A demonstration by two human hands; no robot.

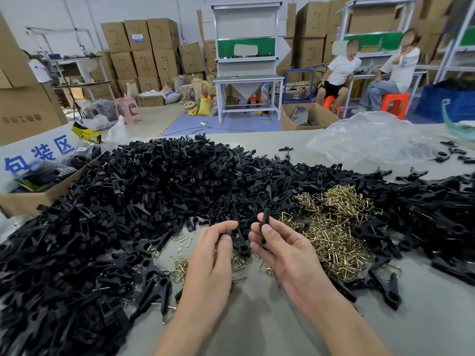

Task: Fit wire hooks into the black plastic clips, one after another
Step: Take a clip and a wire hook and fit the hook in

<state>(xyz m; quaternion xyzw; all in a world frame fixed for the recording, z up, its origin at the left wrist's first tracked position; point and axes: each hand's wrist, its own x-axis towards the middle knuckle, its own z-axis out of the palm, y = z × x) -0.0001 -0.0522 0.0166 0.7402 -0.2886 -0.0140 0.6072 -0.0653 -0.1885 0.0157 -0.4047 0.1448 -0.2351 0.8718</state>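
Fingers [267,231] of the right hand [285,250] are pinched on one upright black plastic clip [265,219], the left hand's [213,253] on a second clip [240,244], both kept beside the brass-coloured wire hooks [334,227] for ready fitting.

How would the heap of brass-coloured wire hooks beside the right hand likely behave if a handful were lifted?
The wire hooks would probably come up in tangled clumps, since their bent ends visibly interlock in the heap. Each looks thin and stiff, so likely light and holding its shape. Strays lying flat on the table suggest they won't roll.

Bright, even indoor light, soft shadows, wide-angle bending at edges
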